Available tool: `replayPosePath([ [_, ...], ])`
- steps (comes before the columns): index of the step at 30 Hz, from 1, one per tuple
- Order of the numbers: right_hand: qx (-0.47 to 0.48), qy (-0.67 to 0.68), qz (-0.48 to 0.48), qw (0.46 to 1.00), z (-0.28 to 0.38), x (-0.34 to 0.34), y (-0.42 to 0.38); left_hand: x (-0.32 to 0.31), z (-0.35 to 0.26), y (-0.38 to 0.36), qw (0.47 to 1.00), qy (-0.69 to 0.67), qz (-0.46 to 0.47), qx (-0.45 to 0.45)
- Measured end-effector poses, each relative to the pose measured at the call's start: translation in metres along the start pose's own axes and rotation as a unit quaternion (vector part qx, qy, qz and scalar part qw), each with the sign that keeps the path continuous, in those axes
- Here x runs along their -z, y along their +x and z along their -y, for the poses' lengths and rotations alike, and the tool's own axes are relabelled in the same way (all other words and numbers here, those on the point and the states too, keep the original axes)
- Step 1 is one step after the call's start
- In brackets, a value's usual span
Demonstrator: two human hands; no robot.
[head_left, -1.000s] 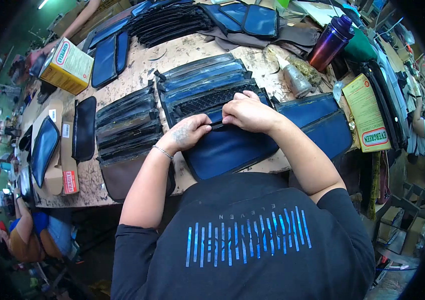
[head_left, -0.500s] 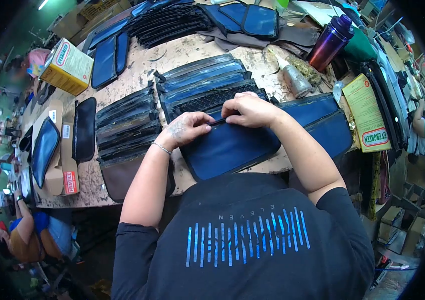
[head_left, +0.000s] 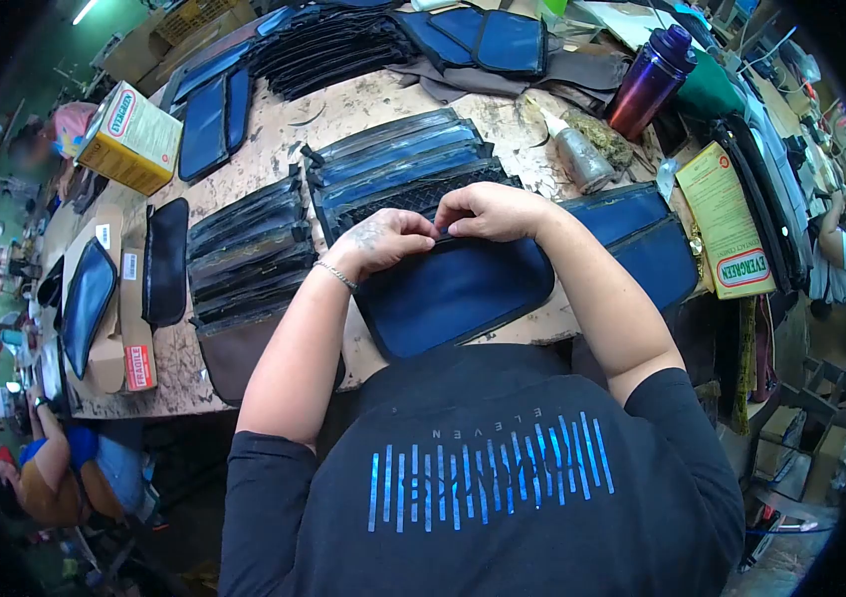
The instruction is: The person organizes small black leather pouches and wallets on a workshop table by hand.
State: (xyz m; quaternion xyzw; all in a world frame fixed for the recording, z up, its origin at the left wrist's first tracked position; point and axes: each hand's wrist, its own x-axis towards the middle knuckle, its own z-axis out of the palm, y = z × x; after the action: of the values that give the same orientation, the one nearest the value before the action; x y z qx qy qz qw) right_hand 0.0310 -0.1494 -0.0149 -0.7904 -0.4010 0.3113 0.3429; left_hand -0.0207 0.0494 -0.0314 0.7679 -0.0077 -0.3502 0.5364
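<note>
A dark blue leather-like panel (head_left: 463,294) with black edging lies in front of me at the table's near edge. My left hand (head_left: 386,242), with a bracelet at its wrist, pinches the panel's far edge near the middle. Close beside it, my right hand (head_left: 495,212) has its fingers bent down in a pinch on the same edge. The fingertips nearly meet, and what lies right under them is partly hidden. Just beyond the hands is a stack of overlapping blue and black panels (head_left: 398,159), their edges staggered.
Another staggered stack (head_left: 249,254) lies left, and more blue panels (head_left: 642,239) lie right. Yellow Evergreen cans (head_left: 134,139) stand at both sides. A purple-red bottle (head_left: 650,85) and a white-tipped squeeze bottle (head_left: 579,154) are back right. A person (head_left: 60,463) sits at far left.
My left hand has slid right along the panel's edge, closer to my right hand. The right hand's fingers have shifted slightly left, and both still hold the edge.
</note>
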Motion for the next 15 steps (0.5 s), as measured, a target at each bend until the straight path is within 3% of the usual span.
replayPosePath([
  [2,-0.049,-0.067,-0.022,0.996,0.003,0.001,-0.002,0.000,0.004,0.003,0.996,-0.078,0.012,-0.027],
  [5,-0.084,-0.140,-0.011,0.987,0.011,0.009,-0.009,-0.001,0.000,0.001,0.996,-0.088,0.019,-0.018],
  [9,-0.073,-0.170,-0.011,0.983,0.018,0.010,-0.016,-0.006,-0.006,-0.002,0.997,-0.069,0.001,-0.019],
  [11,-0.080,-0.158,-0.016,0.984,0.017,0.008,-0.013,-0.010,-0.003,-0.001,0.992,-0.082,-0.006,-0.093],
  [15,-0.086,-0.122,-0.036,0.988,0.010,0.004,-0.010,-0.015,-0.009,0.003,0.988,-0.126,-0.002,-0.095],
])
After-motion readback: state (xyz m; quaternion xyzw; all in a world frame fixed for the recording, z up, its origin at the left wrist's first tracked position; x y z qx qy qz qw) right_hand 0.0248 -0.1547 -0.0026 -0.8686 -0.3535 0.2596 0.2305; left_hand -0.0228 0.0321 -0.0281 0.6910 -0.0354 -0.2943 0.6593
